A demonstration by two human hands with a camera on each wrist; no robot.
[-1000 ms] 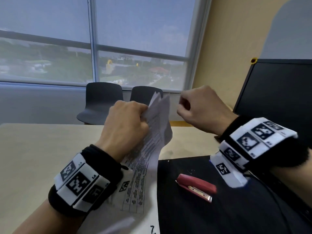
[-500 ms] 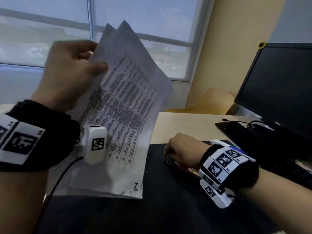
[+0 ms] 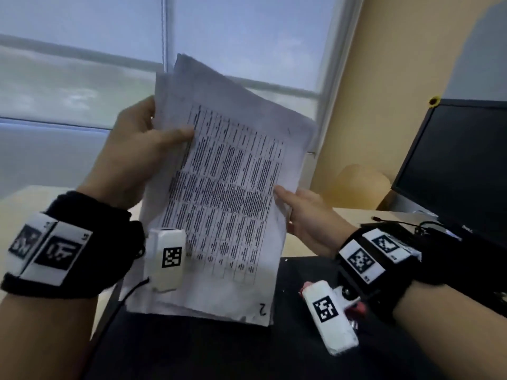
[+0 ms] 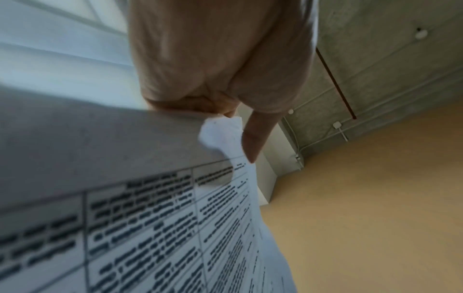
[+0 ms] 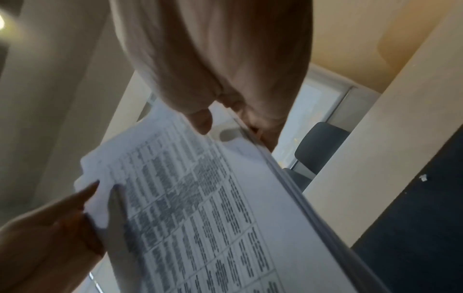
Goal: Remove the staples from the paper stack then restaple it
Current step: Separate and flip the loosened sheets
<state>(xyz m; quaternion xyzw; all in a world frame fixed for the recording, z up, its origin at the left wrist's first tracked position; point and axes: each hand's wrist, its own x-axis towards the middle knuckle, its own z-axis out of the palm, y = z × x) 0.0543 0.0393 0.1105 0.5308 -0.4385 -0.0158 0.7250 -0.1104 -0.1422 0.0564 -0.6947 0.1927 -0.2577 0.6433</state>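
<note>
At six o'clock, nearest us, the black mat (image 3: 192, 357) covers the bench (image 3: 24, 204), and a little red of the stapler (image 3: 359, 308) peeps out at four o'clock under our right wrist. We hold the paper stack (image 3: 230, 198) tilted up above the mat, its bottom edge low, the printed table facing us. Our left hand (image 3: 134, 157) grasps its edge at ten o'clock, thumb on the front, fingers behind. Our right hand (image 3: 307, 218) takes the opposite edge at three o'clock, thumb in front, fingers curled behind the sheets. Farther off, at two o'clock, stands the dark monitor (image 3: 461, 171); the window (image 3: 82, 64) spans twelve o'clock.
</note>
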